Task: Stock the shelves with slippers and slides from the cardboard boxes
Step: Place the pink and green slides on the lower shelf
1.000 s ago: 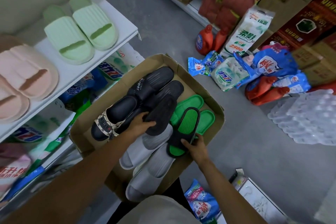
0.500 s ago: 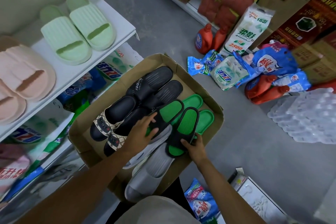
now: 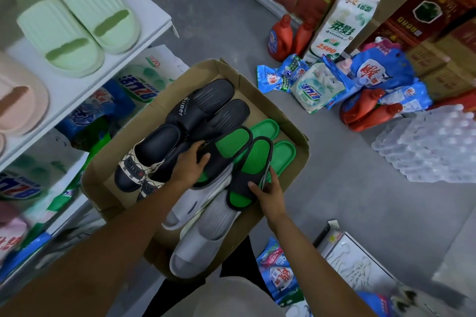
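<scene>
So far only part of the stock is up: on the white shelf [image 3: 77, 90] at ten o'clock sits a pale green pair of slides [image 3: 77, 26], with a pink pair [image 3: 18, 105] beside it at nine o'clock. Most of the work seems still to come, since the cardboard box [image 3: 291, 121] at the middle of the view is well filled.

Inside the box, a black pair marked "Super" [image 3: 206, 108] lies toward twelve o'clock, a black pair with patterned straps [image 3: 144, 162] at nine o'clock, two plain green slides [image 3: 280, 154] against the three o'clock wall, and grey slides [image 3: 203, 237] at six o'clock.

On top rest two black-and-green slides. The left hand [image 3: 190, 165] curls over the strap of the left black-and-green slide [image 3: 226, 152], gripping it. The right hand [image 3: 268, 190] pinches the heel end of the right black-and-green slide [image 3: 249, 170], thumb on its sole. Both slides are still within the box, so this pair looks next for the shelf.
</scene>
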Demonstrator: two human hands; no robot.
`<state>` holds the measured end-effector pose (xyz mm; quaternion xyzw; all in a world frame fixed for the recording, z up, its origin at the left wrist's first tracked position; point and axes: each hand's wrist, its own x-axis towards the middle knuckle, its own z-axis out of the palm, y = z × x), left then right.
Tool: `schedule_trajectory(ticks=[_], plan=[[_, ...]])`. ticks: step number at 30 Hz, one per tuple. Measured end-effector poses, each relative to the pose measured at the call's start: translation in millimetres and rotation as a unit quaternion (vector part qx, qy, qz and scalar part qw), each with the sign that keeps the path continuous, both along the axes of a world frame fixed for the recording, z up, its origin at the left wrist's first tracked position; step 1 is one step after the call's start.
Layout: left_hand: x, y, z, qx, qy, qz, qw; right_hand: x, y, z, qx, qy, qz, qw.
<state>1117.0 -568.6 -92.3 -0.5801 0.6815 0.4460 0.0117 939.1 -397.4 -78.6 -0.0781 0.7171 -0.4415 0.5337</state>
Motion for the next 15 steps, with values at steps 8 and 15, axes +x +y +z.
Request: schedule_trajectory(ticks=[8,15], plan=[[5,-11,0,0.009,0.02,-0.062,0.998,-1,-5,0,-0.016,0.009,-0.057,0.998],[-6,-8,30,0.086,0.113,0.046,0.989,-19,-18,25,-0.021,0.0,-0.072,0.997]])
